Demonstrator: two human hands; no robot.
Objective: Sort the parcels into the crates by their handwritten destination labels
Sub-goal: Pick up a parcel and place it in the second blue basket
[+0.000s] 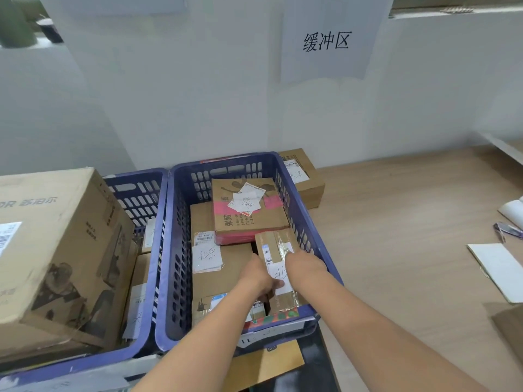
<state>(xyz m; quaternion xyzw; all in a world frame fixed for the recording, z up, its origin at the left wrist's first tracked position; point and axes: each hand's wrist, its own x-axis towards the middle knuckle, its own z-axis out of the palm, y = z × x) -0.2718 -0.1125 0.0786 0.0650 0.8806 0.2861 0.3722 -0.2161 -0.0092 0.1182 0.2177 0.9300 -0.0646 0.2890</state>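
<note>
The taped parcel sits in the right-hand blue crate, against its right wall. Your left hand and right hand both grip it. Risk: it may tilt onto the labelled box and cover neighbouring labels.

Glossy-taped cardboard parcel; perforated plastic crate

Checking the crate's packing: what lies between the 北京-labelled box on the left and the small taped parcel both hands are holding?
In the head view, the left hand fills most of that stretch between the 北京-labelled box and the small taped parcel; beyond it, a dark gap.
</note>
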